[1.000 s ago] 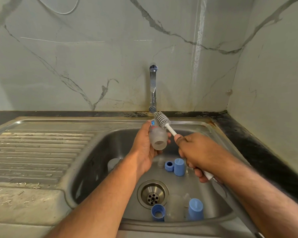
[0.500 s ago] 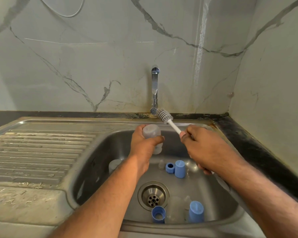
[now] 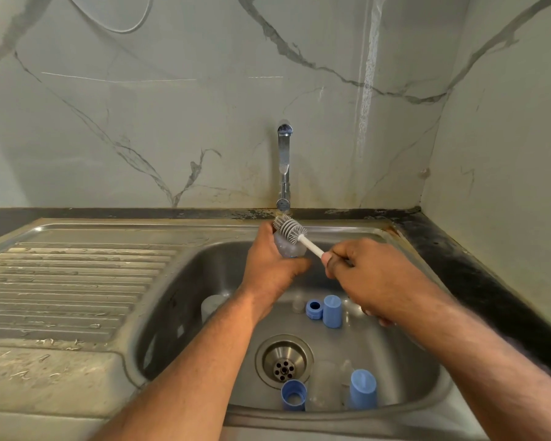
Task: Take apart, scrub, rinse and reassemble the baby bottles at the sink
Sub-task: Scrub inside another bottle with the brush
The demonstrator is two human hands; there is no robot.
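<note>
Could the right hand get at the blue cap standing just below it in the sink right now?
Probably not right away. The right hand grips the bottle brush, so it is occupied. The path looks free, though: the blue cap stands upright in the open basin with nothing over it, beside a blue ring.

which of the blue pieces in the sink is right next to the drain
The blue ring at the sink's near edge, open end up, just below the drain. The near blue cap stands farther right; the other ring and cap sit farther back.
</note>
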